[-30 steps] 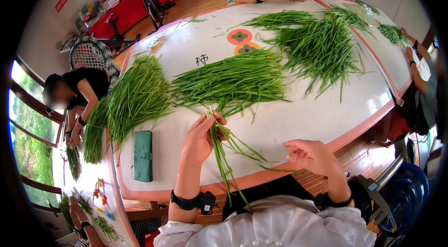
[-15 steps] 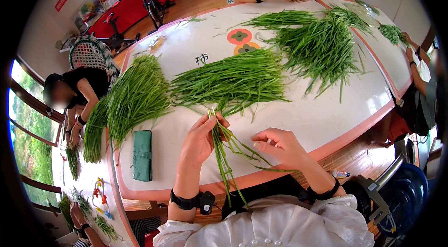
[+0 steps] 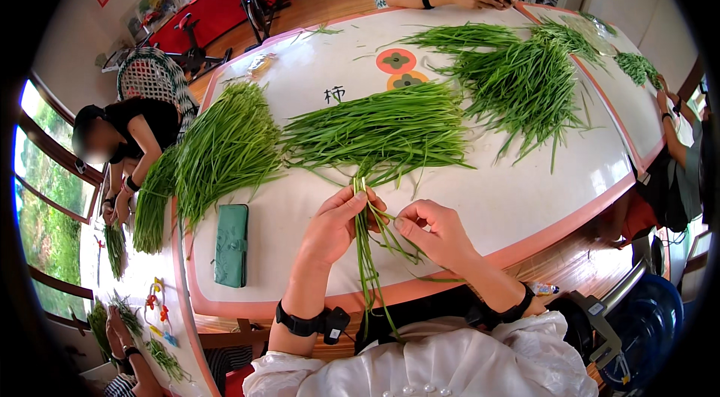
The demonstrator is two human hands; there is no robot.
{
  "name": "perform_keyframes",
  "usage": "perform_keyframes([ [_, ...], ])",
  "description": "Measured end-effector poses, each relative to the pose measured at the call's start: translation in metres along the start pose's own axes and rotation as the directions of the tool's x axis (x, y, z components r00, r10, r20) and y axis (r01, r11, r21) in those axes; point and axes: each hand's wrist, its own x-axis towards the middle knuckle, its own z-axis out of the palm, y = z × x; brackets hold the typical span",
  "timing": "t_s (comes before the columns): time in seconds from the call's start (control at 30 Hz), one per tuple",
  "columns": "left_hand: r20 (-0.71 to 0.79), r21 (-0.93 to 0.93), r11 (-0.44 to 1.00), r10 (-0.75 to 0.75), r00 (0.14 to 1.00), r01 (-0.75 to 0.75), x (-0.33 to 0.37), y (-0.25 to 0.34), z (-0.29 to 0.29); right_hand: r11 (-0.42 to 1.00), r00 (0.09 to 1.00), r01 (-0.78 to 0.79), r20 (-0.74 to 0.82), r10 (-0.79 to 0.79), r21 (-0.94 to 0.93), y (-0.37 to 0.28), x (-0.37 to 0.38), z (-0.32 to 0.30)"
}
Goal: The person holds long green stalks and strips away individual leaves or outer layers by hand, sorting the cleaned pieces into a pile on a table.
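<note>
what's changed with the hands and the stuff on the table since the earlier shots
The right hand has moved left, in to the bunch of chives, and now seems to pinch part of it; earlier it was clear of the bunch. Nothing was visibly let go. The left hand still grips the bunch near its pale ends; the middle chive pile and green wallet stayed put.

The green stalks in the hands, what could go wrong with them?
The green stalks dangle loosely below the left hand, so a few might slip out if its grip loosens.
The right hand has its fingertips right by a thin stalk; a hard tug could snap it.
The big green pile lies just beyond, so stalks might get mixed up.
</note>
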Motion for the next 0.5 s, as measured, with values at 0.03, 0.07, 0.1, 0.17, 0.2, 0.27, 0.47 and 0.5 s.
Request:
perform_keyframes([
  [0.03, 0.005, 0.001, 1.000, -0.006, 1.000, 0.006, 0.001, 0.000, 0.000, 0.999, 0.995, 0.048, -0.084, -0.047, 0.002, 0.003, -0.001, 0.002],
  [0.07, 0.027, 0.005, 1.000, 0.003, 1.000, -0.003, 0.001, 0.000, 0.001, 0.995, 0.981, 0.095, -0.168, -0.094, 0.000, 0.005, -0.001, 0.004],
  [0.1, 0.051, 0.008, 1.000, 0.011, 0.999, -0.011, 0.001, 0.000, 0.002, 0.990, 0.958, 0.142, -0.251, -0.140, -0.007, 0.005, -0.002, 0.004],
  [0.17, 0.077, 0.011, 1.000, 0.024, 0.997, -0.025, 0.000, 0.001, 0.002, 0.936, 0.969, 0.059, -0.247, 0.030, 0.346, 0.005, 0.003, -0.002],
  [0.2, 0.085, 0.009, 1.000, 0.024, 0.996, -0.025, -0.001, 0.002, 0.004, 0.861, 0.968, 0.017, -0.223, 0.112, 0.508, 0.006, 0.004, -0.008],
  [0.27, 0.080, 0.008, 1.000, 0.029, 0.996, -0.030, -0.002, 0.003, 0.005, 0.828, 0.989, -0.138, 0.024, 0.149, 0.543, 0.001, -0.004, -0.024],
  [0.47, 0.032, -0.070, 0.997, 0.043, 0.999, -0.041, 0.002, 0.000, -0.002, 0.861, 0.909, -0.324, 0.382, 0.169, 0.391, -0.009, -0.056, -0.087],
  [0.5, 0.018, -0.097, 0.994, 0.044, 0.999, -0.042, 0.002, 0.001, -0.003, 0.864, 0.897, -0.357, 0.387, 0.212, 0.354, -0.011, -0.066, -0.098],
])
